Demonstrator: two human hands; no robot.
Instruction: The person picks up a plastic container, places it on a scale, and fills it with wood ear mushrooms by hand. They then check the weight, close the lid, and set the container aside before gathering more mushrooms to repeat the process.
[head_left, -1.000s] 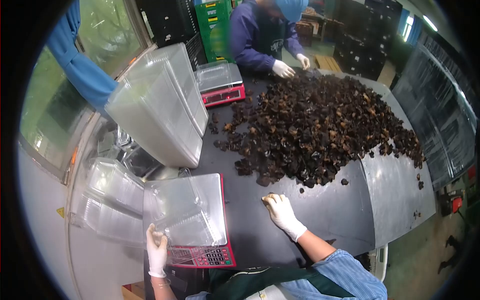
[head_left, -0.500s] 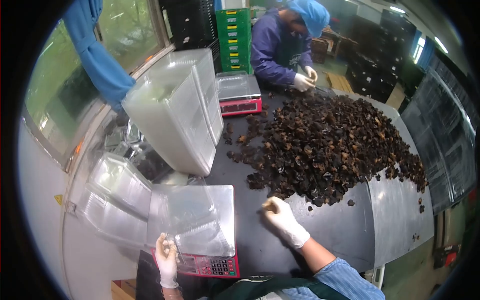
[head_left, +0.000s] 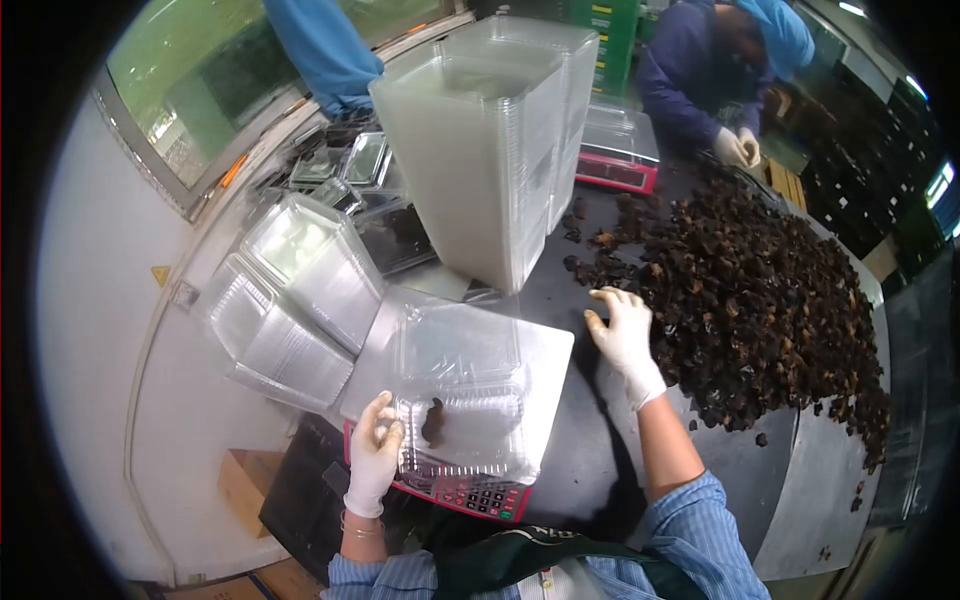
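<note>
A clear plastic clamshell box (head_left: 480, 425) lies with its lid spread open on the metal pan of a red scale (head_left: 548, 375). My gloved left hand (head_left: 375, 445) pinches the box's left edge. One dark curled piece (head_left: 433, 422), which looks like dried wood ear mushroom, lies inside the box. My gloved right hand (head_left: 628, 345) is apart from the box, above the dark table, with its fingers spread and nothing in them. Just right of that hand is a large heap of dark brown dried mushroom pieces (head_left: 760, 310).
Tall stacks of clear boxes (head_left: 470, 150) stand behind the scale, with more nested boxes (head_left: 290, 310) at its left. Across the table, a co-worker's gloved hands (head_left: 738, 148) are close together beside a second red scale (head_left: 620, 172). Green crates (head_left: 603, 50) rise behind.
My view has swung left. My right hand has gone from curled fingers to spread ones. A dark piece now shows in the box, which my left hand still grips.
</note>
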